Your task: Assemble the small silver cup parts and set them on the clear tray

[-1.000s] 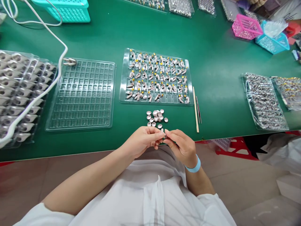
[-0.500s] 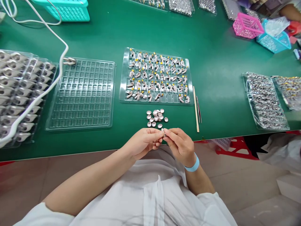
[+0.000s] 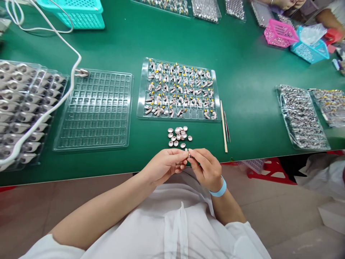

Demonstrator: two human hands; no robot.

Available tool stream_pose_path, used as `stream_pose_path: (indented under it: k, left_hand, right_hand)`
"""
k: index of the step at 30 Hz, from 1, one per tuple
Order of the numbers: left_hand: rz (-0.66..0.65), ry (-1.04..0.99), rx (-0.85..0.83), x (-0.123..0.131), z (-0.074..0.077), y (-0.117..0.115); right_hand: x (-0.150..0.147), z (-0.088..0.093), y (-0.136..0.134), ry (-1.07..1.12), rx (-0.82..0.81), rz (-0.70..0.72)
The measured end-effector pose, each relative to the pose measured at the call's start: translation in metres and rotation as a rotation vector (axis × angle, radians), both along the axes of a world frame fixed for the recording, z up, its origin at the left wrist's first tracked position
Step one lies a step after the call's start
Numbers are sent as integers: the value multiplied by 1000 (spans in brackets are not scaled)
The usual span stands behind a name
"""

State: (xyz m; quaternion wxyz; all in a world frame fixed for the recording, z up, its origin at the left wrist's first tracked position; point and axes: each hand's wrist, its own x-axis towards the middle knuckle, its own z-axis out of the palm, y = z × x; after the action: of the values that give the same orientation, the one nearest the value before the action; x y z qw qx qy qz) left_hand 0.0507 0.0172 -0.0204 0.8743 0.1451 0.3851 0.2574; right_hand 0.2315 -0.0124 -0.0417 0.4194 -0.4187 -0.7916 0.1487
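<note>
My left hand (image 3: 172,162) and my right hand (image 3: 206,169) meet at the table's front edge, both closed in a pinch. Between their fingertips is a small pale and metallic part (image 3: 189,155), mostly hidden by the fingers. Just beyond them lies a loose pile of small round metal caps (image 3: 178,136). Behind the caps stands a clear plastic tray (image 3: 141,108) holding rows of small curved grey parts with yellow tips. To the right of that tray lie a flat wooden stick (image 3: 224,126) and a pair of metal tweezers (image 3: 227,126).
On the left, a clear compartment tray (image 3: 93,145) has one metal piece (image 3: 82,72) at its corner. Stacked trays of grey metal parts (image 3: 25,117) sit beside it, crossed by a white cable (image 3: 72,77). Filled trays (image 3: 303,118) lie right. Baskets (image 3: 280,34) and another person's hands (image 3: 287,3) are farther back.
The view has shifted slightly. Both hands keep their pinch on the small part, with only slight finger movement. Another person's hands now show at the top right.
</note>
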Motion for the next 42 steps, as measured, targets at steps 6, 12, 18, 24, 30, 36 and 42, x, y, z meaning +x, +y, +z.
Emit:
stream_pose_path:
  k: [6,12,18,24,30,36,42]
  left_hand:
    - [-30,-3,60,-1,3,0]
    - [-6,166,243,1,5,1]
    - [-37,237,364,3,13,3]
    - [-24,213,360,8,20,6]
    - [-10,209,357,11,21,7]
    - [-16,202,364,11,19,7]
    - [-32,208,363,12,17,7]
  right_hand:
    - [-1,3,-1,89,-45,-35]
    - [5,9,-4,262,-283,-42]
    - [6,6,-7,463,-414,-68]
    - [3,-4,-4,640,-478,-56]
    - [5,-8,-3,641,-559,-81]
    - [5,-10,-2,695,-562,-83]
    - [4,-14,-1,775,-632,-53]
